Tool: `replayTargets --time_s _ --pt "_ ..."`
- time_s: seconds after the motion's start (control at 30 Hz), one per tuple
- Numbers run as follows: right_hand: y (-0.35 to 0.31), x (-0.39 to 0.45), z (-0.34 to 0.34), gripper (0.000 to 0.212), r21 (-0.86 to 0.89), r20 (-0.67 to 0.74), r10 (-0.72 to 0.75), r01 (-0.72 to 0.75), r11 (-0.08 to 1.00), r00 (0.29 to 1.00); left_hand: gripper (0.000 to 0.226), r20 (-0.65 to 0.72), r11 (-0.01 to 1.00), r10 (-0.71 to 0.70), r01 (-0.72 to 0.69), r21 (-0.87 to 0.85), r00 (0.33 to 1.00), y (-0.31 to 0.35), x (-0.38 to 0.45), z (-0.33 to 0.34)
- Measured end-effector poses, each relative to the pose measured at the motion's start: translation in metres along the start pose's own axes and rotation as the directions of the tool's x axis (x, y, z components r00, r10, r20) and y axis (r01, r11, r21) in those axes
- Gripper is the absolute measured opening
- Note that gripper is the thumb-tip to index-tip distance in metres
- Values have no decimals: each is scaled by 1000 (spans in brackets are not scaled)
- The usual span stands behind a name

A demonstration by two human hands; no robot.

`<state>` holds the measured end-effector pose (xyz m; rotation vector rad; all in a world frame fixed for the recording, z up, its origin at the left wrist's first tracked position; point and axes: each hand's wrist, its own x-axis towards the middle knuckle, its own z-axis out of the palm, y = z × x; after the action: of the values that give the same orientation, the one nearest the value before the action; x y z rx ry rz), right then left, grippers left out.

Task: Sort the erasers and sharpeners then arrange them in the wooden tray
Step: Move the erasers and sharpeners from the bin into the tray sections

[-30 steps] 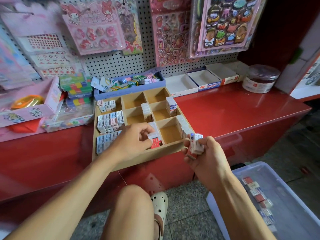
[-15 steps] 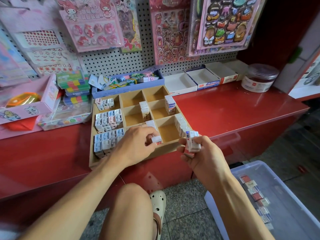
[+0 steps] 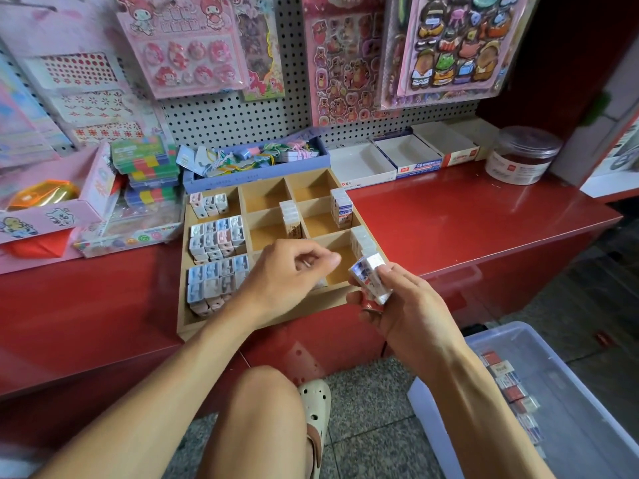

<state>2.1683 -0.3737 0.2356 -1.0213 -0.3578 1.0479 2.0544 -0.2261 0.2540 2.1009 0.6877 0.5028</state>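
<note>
So we were maybe halfway: the wooden tray had its left compartments packed with sharpeners, a few erasers stood further right, and more waited in the plastic bin by our feet. Our right hand gripped a small stack of erasers at the tray's front corner. Our left hand hovered over the front middle slot, fingers curled, seemingly empty.

Left hand covering tray's near middle compartment; bin cropped by edge; eraser labels unreadable.
</note>
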Motion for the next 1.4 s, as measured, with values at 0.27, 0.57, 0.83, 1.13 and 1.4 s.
replayTargets --time_s 0.27,0.57,0.83,1.13,1.4 --pt "-7 13 4 19 -169 -126 -115 93 981 985 15 196 937 -76 138 -322 978 22 24 8" --pt "-28 34 -17 21 -262 -309 -176 94 960 935 14 -19 992 -88 90 91 996 14 105 3" --pt "-27 49 -28 24 -289 -251 -181 105 952 951 14 -82 909 42 -4 417 996 -2 142 31" --pt "-26 48 -32 20 -268 -252 -177 107 957 951 14 -77 884 109 -61 464 991 -10 146 35" --pt "-27 38 -20 17 -278 -169 -204 152 948 964 22 71 998 -4 8 -62 997 27 95 19"
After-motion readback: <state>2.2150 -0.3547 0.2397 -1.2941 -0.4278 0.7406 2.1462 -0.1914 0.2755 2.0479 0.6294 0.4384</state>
